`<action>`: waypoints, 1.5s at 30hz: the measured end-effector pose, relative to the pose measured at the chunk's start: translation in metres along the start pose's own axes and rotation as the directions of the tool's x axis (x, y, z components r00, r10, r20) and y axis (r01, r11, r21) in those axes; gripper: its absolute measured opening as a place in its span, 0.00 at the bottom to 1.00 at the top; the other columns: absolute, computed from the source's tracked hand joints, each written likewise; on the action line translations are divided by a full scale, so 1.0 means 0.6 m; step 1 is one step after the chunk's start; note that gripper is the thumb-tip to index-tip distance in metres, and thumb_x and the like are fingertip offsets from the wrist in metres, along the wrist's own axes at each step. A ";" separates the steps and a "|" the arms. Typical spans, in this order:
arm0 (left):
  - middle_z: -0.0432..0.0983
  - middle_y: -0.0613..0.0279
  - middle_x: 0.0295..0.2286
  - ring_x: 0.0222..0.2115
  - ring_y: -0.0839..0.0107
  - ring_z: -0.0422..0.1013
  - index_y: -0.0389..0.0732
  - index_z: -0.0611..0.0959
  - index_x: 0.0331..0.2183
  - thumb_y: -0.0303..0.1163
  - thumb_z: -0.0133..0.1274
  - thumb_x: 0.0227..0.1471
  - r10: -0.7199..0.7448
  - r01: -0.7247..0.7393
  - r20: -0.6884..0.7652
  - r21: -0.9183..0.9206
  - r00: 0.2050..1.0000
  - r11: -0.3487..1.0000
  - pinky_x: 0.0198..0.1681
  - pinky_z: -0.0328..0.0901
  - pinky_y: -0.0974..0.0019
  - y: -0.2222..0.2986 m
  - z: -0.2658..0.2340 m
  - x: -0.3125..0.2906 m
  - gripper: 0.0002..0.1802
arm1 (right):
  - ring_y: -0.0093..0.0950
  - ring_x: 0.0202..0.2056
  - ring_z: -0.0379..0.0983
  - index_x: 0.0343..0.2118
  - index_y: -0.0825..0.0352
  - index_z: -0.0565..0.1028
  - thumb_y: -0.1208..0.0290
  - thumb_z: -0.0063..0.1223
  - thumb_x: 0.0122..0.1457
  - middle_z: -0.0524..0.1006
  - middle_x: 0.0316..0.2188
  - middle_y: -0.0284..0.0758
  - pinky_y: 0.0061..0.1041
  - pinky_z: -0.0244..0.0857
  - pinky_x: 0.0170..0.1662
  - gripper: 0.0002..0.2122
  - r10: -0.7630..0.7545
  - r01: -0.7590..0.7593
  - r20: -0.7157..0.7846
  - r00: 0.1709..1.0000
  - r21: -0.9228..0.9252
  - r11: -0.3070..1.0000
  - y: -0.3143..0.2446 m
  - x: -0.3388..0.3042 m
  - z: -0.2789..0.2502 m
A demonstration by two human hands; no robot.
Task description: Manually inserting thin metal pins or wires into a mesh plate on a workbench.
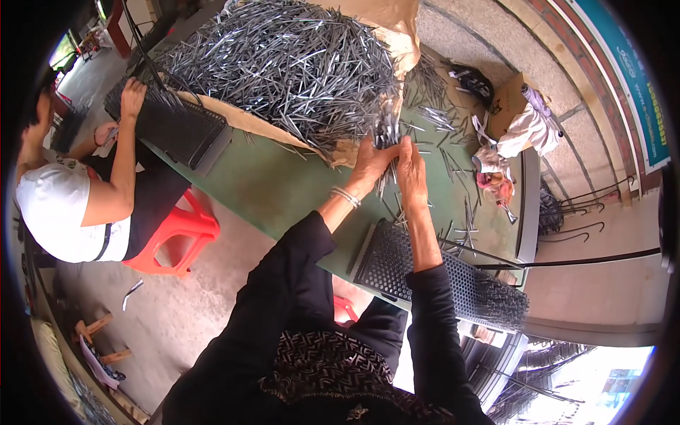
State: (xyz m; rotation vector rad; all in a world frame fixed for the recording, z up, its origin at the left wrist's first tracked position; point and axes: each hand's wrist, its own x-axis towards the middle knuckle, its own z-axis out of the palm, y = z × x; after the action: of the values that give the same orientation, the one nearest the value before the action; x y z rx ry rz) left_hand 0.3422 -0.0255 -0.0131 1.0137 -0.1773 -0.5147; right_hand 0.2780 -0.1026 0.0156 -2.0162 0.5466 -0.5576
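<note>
My left hand (pixel 372 164) and my right hand (pixel 411 173) meet at the near right corner of a large heap of thin grey metal strips (pixel 283 67). Between them they grip a bundle of the same strips (pixel 387 131), its ends sticking out above and below my fingers. The heap lies on brown paper (pixel 248 126) over a green table (pixel 262 173). Just below my right forearm sits a black perforated rack (pixel 397 258), with many thin pieces standing in its right part. Loose strips (pixel 457 170) are scattered right of my hands.
A co-worker in a white shirt (pixel 60 212) sits on a red stool (pixel 177 237) at the left, beside another black rack (pixel 180 134). Crumpled cloths and bags (pixel 524 134) lie on the table's right end. A dark rod (pixel 588 258) crosses at the right.
</note>
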 end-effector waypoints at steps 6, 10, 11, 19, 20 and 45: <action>0.78 0.53 0.33 0.33 0.63 0.76 0.39 0.75 0.44 0.37 0.65 0.45 0.515 -0.461 0.046 0.521 0.856 0.718 0.39 0.68 0.61 -0.027 -0.022 -0.028 0.25 | 0.32 0.53 0.67 0.56 0.75 0.67 0.44 0.33 0.67 0.73 0.51 0.43 0.29 0.58 0.56 0.33 0.143 -0.173 0.106 0.984 0.376 0.910 0.020 -0.027 0.035; 0.78 0.51 0.37 0.38 0.57 0.76 0.41 0.74 0.47 0.39 0.65 0.45 0.257 -0.197 -0.008 0.616 0.966 0.762 0.42 0.68 0.60 -0.072 -0.071 -0.057 0.28 | 0.33 0.57 0.62 0.61 0.73 0.62 0.42 0.30 0.67 0.69 0.57 0.43 0.31 0.55 0.59 0.35 0.205 -0.299 0.248 0.947 0.440 0.847 0.100 -0.055 0.065; 0.78 0.50 0.36 0.38 0.56 0.76 0.43 0.74 0.49 0.39 0.65 0.44 0.254 -0.216 0.013 0.570 0.967 0.793 0.42 0.68 0.59 -0.074 -0.067 -0.060 0.30 | 0.33 0.58 0.62 0.61 0.73 0.63 0.40 0.29 0.66 0.69 0.57 0.43 0.31 0.54 0.59 0.36 0.243 -0.356 0.304 0.921 0.408 0.841 0.110 -0.055 0.054; 0.79 0.64 0.32 0.31 0.73 0.75 0.35 0.80 0.40 0.26 0.62 0.46 0.067 -0.067 0.000 0.004 0.998 0.998 0.36 0.70 0.69 -0.070 -0.064 -0.014 0.16 | 0.29 0.49 0.69 0.55 0.74 0.69 0.52 0.49 0.64 0.76 0.47 0.41 0.26 0.61 0.53 0.27 0.181 -0.293 0.328 0.927 0.333 0.896 0.094 -0.029 0.008; 0.79 0.64 0.32 0.31 0.73 0.75 0.35 0.80 0.40 0.26 0.62 0.46 0.067 -0.067 -0.004 0.003 0.998 0.998 0.36 0.70 0.69 -0.066 -0.059 -0.006 0.16 | 0.29 0.49 0.69 0.55 0.74 0.69 0.52 0.49 0.64 0.76 0.47 0.41 0.26 0.61 0.53 0.27 0.181 -0.294 0.331 0.926 0.332 0.896 0.073 -0.029 0.003; 0.76 0.59 0.38 0.35 0.69 0.73 0.35 0.72 0.48 0.28 0.66 0.46 -0.097 0.078 -0.186 -0.105 0.978 0.991 0.38 0.69 0.65 -0.139 0.015 0.038 0.28 | 0.21 0.26 0.64 0.34 0.72 0.73 0.62 0.51 0.62 0.71 0.22 0.31 0.28 0.60 0.29 0.14 0.276 -0.258 0.163 0.947 -0.124 0.958 0.161 0.040 -0.025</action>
State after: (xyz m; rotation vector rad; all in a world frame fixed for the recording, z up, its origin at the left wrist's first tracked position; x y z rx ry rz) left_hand 0.3310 -0.0786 -0.0812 0.9726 0.0637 -0.4982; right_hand 0.2738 -0.1708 -0.0586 -2.0186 0.7358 -0.1844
